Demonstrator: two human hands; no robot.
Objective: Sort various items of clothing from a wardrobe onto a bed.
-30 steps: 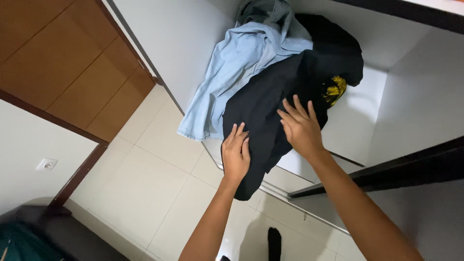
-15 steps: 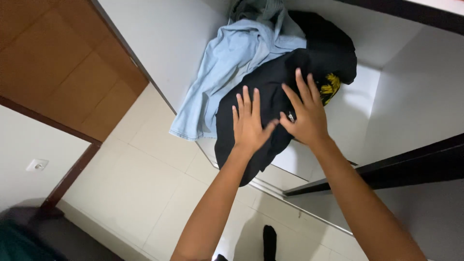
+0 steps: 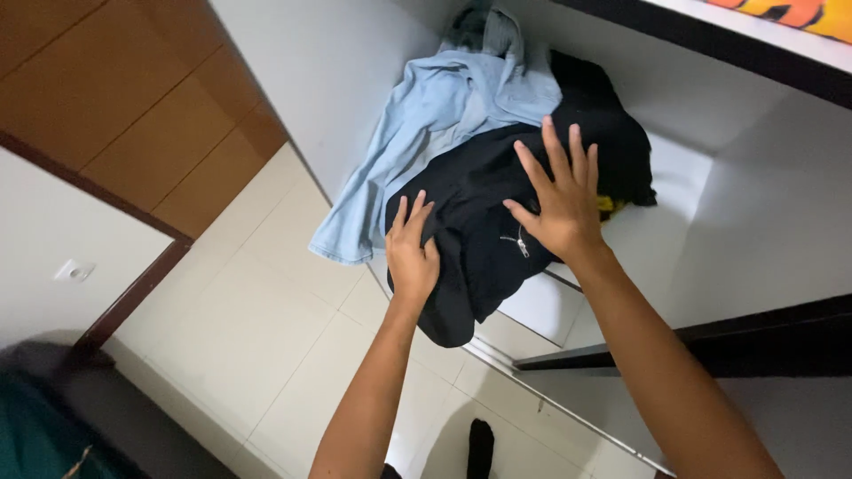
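Note:
A black garment (image 3: 484, 239) with a small metal zip pull lies on a white wardrobe shelf (image 3: 657, 222), one end hanging over the shelf's front edge. My left hand (image 3: 410, 253) lies on its left side, fingers together and pressed into the cloth. My right hand (image 3: 559, 200) rests flat on top of it with fingers spread. Behind and left of it a light blue garment (image 3: 417, 133) droops over the edge. A grey piece (image 3: 493, 27) sits at the back. A bit of yellow print (image 3: 605, 204) shows by my right hand.
White wardrobe walls (image 3: 763, 204) enclose the shelf, with a dark shelf edge (image 3: 710, 341) lower right. A brown wooden door (image 3: 115, 106) stands at left above a pale tiled floor (image 3: 240, 346). A wall socket (image 3: 73, 270) and a dark seat with teal cloth (image 3: 53, 426) are lower left.
My left hand slid down and left from the middle of the black garment to its left side. My right hand shifted slightly up. The yellow print is now mostly covered.

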